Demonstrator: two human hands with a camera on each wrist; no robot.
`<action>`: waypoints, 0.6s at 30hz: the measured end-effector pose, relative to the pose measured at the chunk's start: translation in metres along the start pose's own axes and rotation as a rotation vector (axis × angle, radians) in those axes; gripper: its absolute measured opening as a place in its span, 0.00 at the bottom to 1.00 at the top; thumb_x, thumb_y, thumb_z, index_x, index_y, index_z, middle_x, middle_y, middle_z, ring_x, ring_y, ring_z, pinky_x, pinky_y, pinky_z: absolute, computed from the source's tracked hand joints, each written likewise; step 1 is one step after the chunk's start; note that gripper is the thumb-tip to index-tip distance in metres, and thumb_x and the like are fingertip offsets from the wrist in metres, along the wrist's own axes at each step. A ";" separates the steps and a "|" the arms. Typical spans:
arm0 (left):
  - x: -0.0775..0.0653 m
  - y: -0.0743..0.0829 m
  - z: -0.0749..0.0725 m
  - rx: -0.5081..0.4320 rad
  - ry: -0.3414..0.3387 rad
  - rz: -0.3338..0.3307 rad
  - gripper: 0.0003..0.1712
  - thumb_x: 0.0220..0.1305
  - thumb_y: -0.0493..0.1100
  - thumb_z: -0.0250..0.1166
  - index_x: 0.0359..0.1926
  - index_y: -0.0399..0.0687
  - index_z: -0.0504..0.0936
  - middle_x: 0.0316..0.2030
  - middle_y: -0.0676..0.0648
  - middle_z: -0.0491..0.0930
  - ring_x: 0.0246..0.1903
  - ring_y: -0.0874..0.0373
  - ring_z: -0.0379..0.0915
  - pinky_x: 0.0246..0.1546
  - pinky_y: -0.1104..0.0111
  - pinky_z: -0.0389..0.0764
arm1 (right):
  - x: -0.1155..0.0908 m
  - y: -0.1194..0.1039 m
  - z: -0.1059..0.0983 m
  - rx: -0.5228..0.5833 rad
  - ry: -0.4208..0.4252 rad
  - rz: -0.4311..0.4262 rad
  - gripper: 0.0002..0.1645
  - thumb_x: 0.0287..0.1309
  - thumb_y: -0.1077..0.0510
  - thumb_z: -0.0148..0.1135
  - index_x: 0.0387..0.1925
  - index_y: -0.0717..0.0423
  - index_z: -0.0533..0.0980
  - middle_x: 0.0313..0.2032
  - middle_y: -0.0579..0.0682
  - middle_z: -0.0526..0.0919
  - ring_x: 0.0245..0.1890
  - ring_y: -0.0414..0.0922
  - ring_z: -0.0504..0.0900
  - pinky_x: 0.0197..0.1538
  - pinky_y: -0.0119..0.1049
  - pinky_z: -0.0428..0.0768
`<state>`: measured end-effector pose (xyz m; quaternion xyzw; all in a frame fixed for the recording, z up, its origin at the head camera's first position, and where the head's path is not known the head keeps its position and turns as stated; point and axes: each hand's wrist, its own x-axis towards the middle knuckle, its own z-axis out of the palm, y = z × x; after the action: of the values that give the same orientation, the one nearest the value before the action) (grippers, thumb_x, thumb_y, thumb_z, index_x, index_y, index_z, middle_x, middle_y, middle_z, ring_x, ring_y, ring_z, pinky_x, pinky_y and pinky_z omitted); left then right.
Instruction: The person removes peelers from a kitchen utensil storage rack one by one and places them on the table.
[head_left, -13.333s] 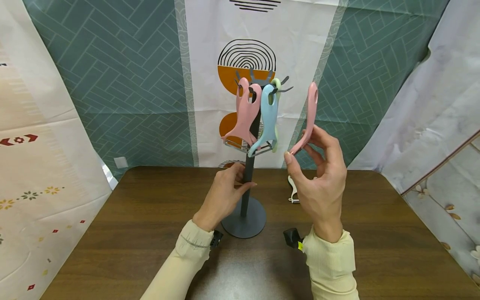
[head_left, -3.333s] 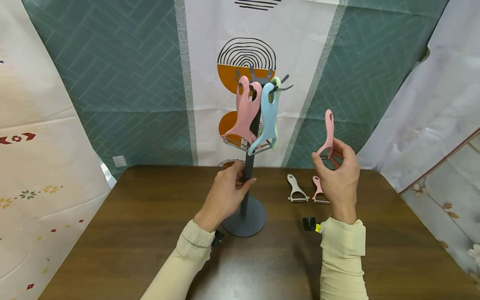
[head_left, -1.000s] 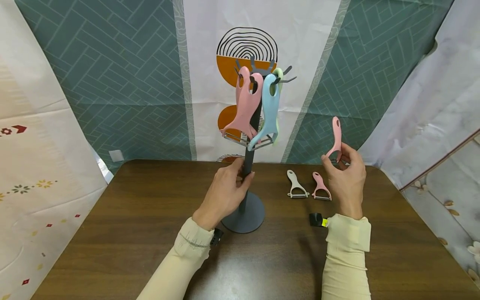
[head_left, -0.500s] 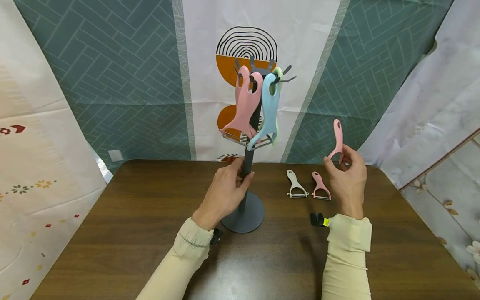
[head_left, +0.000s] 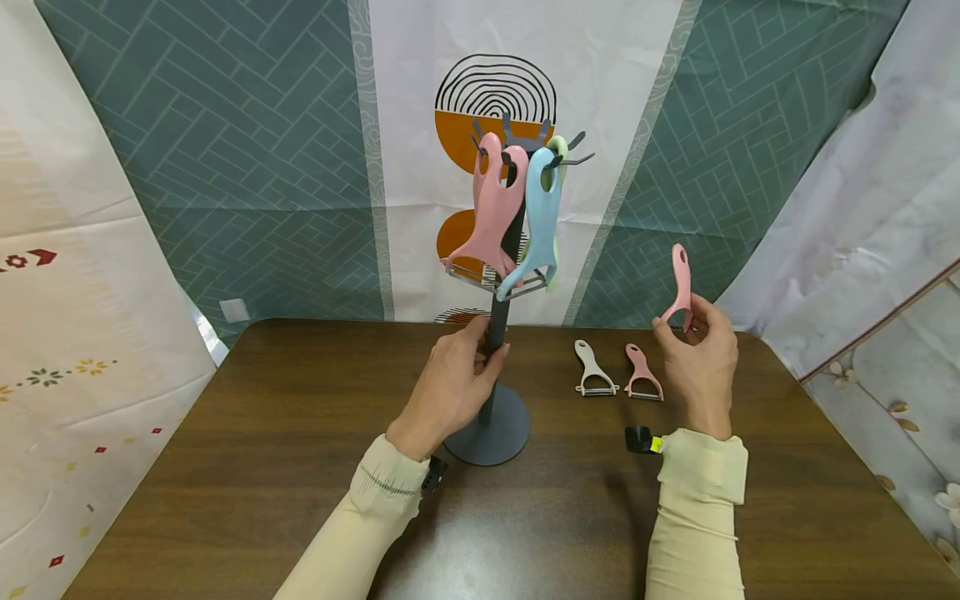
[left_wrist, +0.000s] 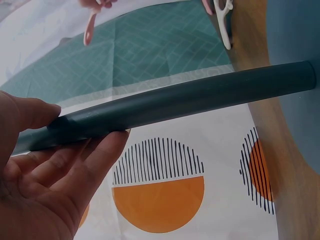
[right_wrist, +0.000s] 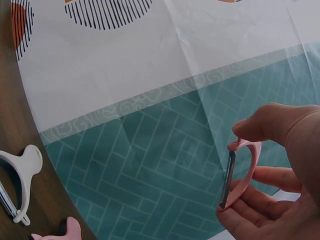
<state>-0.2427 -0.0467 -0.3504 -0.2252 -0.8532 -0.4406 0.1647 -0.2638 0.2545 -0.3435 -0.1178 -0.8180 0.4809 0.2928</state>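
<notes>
My right hand (head_left: 703,358) pinches a pink peeler (head_left: 681,279) by its blade end, handle pointing up, above the right back of the table. In the right wrist view, thumb and fingers hold the two sides of that peeler's head (right_wrist: 245,177). My left hand (head_left: 448,383) grips the dark post (left_wrist: 190,97) of a round-based stand (head_left: 491,437), below the hooks. From the hooks hang pink peelers (head_left: 497,208), a light blue peeler (head_left: 542,208) and a green peeler (head_left: 558,150) partly hidden behind it. On the table lie a white peeler (head_left: 592,371) and a pink peeler (head_left: 641,372).
The brown wooden table (head_left: 300,467) reaches back to a green and white patterned curtain (head_left: 270,167). Several bare hooks (head_left: 573,150) stick out at the stand's top. Pale patterned cloths hang at the left (head_left: 82,292) and right (head_left: 862,292).
From the stand's right side, my right hand has carried the pink peeler right and lower, past the two peelers on the table. Lately it drifts slightly right. My left hand stays on the post.
</notes>
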 end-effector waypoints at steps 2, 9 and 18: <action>0.000 0.000 0.000 0.006 0.002 0.002 0.06 0.74 0.42 0.62 0.40 0.46 0.75 0.22 0.53 0.77 0.18 0.65 0.67 0.18 0.73 0.64 | 0.000 0.000 -0.001 0.003 -0.002 0.009 0.34 0.65 0.50 0.67 0.70 0.52 0.71 0.61 0.52 0.77 0.58 0.47 0.74 0.67 0.39 0.75; 0.000 0.000 0.000 0.006 0.005 -0.002 0.06 0.74 0.42 0.62 0.40 0.46 0.75 0.23 0.53 0.78 0.18 0.65 0.67 0.19 0.73 0.65 | 0.001 0.002 -0.002 -0.006 -0.006 0.036 0.34 0.65 0.50 0.67 0.70 0.52 0.71 0.61 0.51 0.77 0.57 0.43 0.74 0.67 0.39 0.75; 0.000 0.000 0.001 0.017 0.006 -0.007 0.06 0.74 0.42 0.62 0.41 0.46 0.75 0.23 0.52 0.77 0.19 0.65 0.68 0.19 0.73 0.66 | 0.005 0.008 -0.004 -0.023 0.001 0.031 0.32 0.63 0.51 0.67 0.68 0.53 0.73 0.45 0.38 0.72 0.53 0.42 0.73 0.63 0.35 0.74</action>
<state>-0.2426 -0.0461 -0.3514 -0.2192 -0.8573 -0.4345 0.1677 -0.2662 0.2636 -0.3471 -0.1339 -0.8214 0.4760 0.2844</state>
